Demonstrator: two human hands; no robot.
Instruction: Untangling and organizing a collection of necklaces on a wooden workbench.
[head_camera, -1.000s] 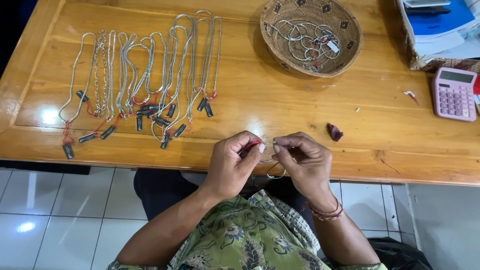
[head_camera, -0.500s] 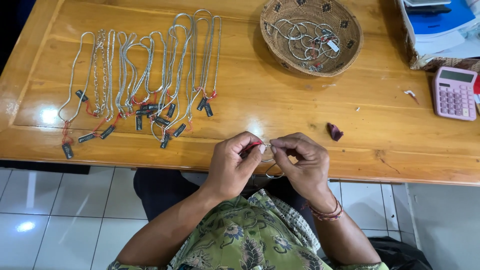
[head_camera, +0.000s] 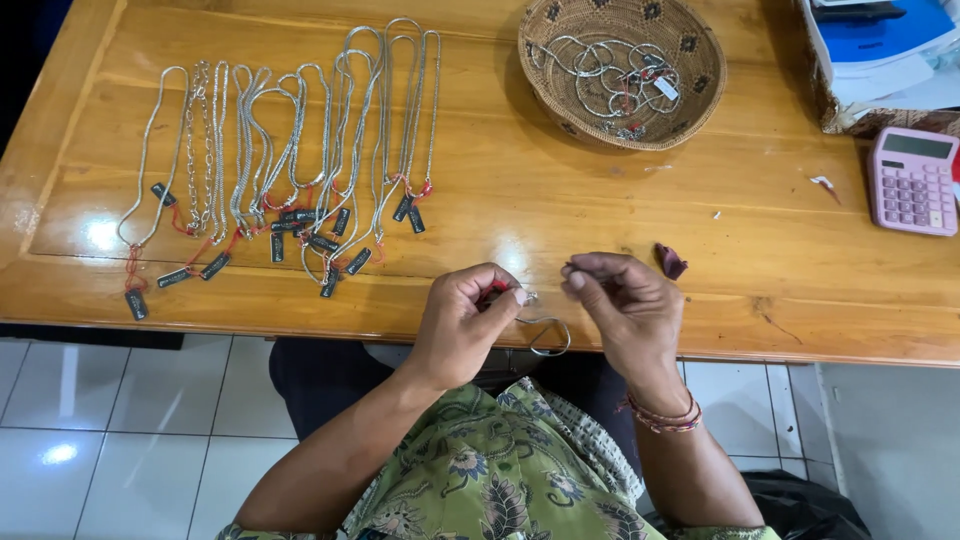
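Note:
My left hand (head_camera: 465, 320) pinches the end of a thin silver chain (head_camera: 545, 335) at the near edge of the wooden table (head_camera: 500, 215), with a bit of red thread showing between its fingers. The chain hangs in a small loop below both hands. My right hand (head_camera: 625, 305) is close beside it, fingertips pinched together at the chain's other end; the grip itself is hard to see. Both hands hover just over the table's edge, above my lap.
Several silver chains with red threads and dark tags (head_camera: 290, 160) lie in a row at the left. A woven basket (head_camera: 690, 95) at the back holds more chains. A pink calculator (head_camera: 912, 182) sits at the right, with a dark red scrap (head_camera: 670, 262) near my right hand.
My hands have drawn slightly apart, and the chain's loop now hangs lower between them. Nothing on the table has moved.

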